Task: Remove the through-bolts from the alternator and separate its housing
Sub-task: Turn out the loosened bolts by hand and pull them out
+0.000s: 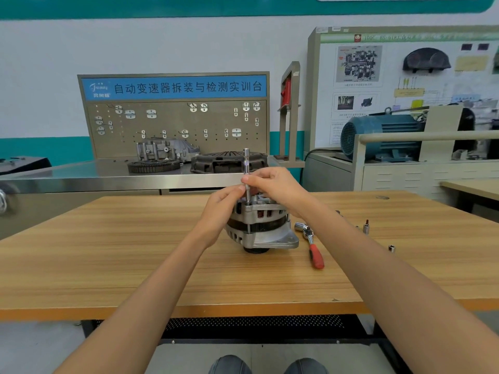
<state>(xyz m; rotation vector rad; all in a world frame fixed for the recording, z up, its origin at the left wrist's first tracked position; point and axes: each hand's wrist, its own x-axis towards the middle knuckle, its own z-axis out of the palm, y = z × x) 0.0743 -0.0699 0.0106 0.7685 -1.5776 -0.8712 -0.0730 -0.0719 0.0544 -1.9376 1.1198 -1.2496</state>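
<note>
Both my forearms reach forward, converging | left hand (225,205) just below the right, fingers curled, thumb and fingertips pinching the tool shaft | right hand (272,183) arched over from the right, fingertips pinching the same shaft just above the left's grip

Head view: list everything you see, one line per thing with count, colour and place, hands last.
alternator: one, silver and black, upright at table centre
extension bar: one, silver, vertical on the alternator's top
ratchet: one, silver with red handle, lying right of the alternator
loose sockets: at least two, silver, far right
table: one, wood-grain
pegboard: one, beige with blue sign, behind
electric motor: one, blue, back right
left hand: one, pinching the bar
right hand: one, pinching the bar higher up
</note>
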